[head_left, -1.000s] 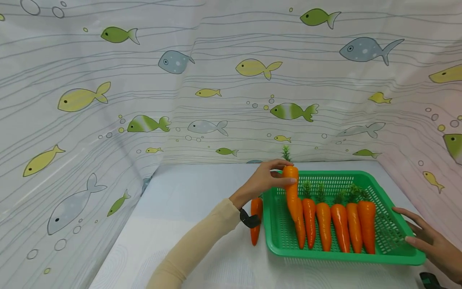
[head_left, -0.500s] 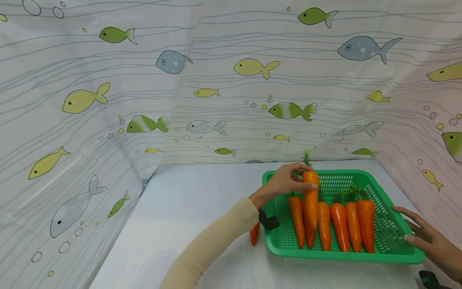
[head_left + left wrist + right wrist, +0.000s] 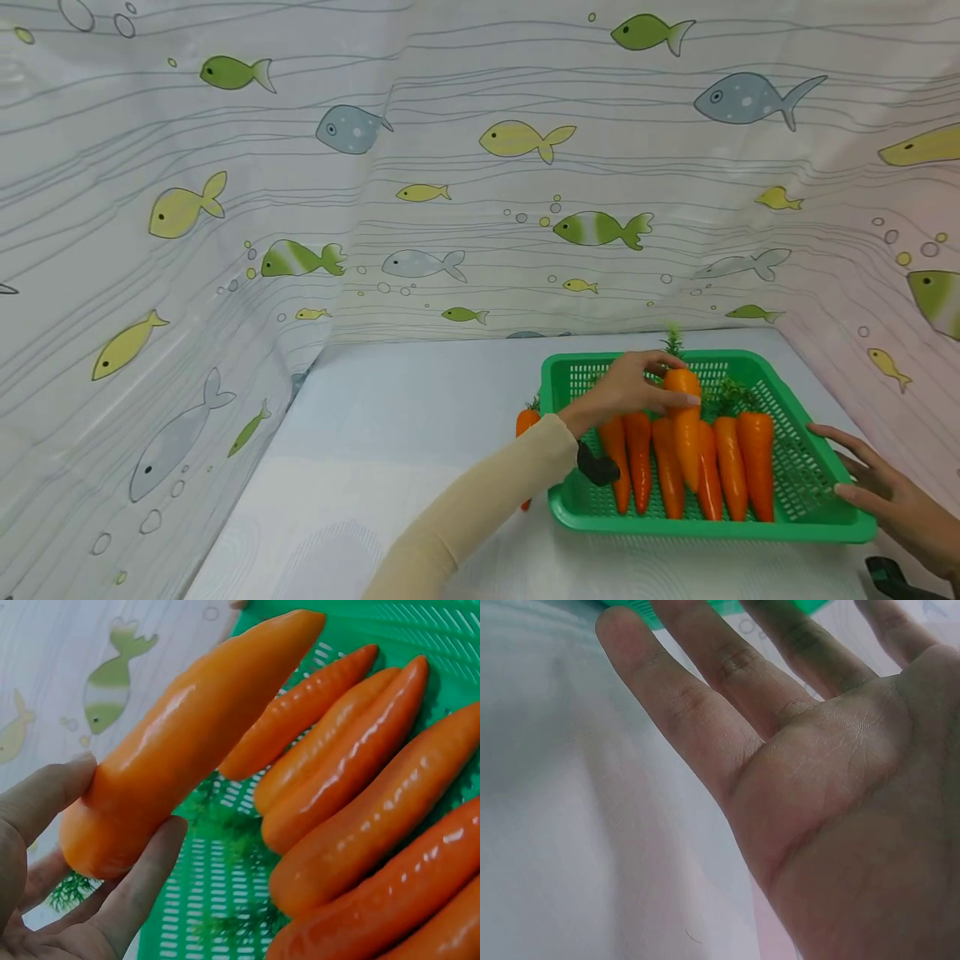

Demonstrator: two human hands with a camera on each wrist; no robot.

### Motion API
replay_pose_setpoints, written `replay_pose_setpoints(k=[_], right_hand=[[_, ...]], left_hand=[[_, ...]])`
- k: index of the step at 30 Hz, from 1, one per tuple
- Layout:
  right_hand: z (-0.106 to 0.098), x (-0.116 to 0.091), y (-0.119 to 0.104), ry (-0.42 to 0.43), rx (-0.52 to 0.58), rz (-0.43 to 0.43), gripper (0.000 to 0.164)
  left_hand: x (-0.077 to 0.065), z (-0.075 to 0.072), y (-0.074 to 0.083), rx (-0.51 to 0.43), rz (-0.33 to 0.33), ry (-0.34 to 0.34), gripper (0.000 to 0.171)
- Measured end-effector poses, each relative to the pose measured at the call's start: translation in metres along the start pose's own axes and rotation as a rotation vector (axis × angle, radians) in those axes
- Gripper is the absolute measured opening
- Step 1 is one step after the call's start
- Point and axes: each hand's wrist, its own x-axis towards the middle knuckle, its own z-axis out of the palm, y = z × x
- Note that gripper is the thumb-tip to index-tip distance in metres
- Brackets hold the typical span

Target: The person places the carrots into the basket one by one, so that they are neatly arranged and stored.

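Observation:
My left hand pinches an orange carrot near its leafy top and holds it tip-down above the green basket. Thumb and fingers close round the thick end of this carrot in the left wrist view. Under it, several more carrots lie side by side in the basket, tips toward me. My right hand rests its fingertips against the basket's right rim. From the right wrist, that hand's fingers look extended, with part of the basket beyond them.
Another carrot lies on the white table just outside the basket's left side, partly hidden by the left sleeve. A fish-patterned sheet surrounds the table at the back and sides.
My left hand has carried the carrot rightward, from the basket's left part to over the middle of the row. The right hand stays at the right rim.

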Motion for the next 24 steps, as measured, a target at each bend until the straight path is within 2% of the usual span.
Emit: replay_pose_setpoints(k=[6, 12, 24], right_hand=[[0.002, 0.0, -0.004, 0.012, 0.053, -0.013, 0.077], [0.003, 0.0, -0.004, 0.039, 0.034, -0.057, 0.079], [0.002, 0.0, -0.002, 0.043, 0.038, -0.08, 0.078]], left_hand=[[0.009, 0.019, -0.003, 0.016, -0.028, 0.011, 0.041], [0.017, 0.037, -0.008, 0.045, -0.055, 0.018, 0.038], [0.023, 0.065, -0.012, 0.074, -0.107, 0.043, 0.041]])
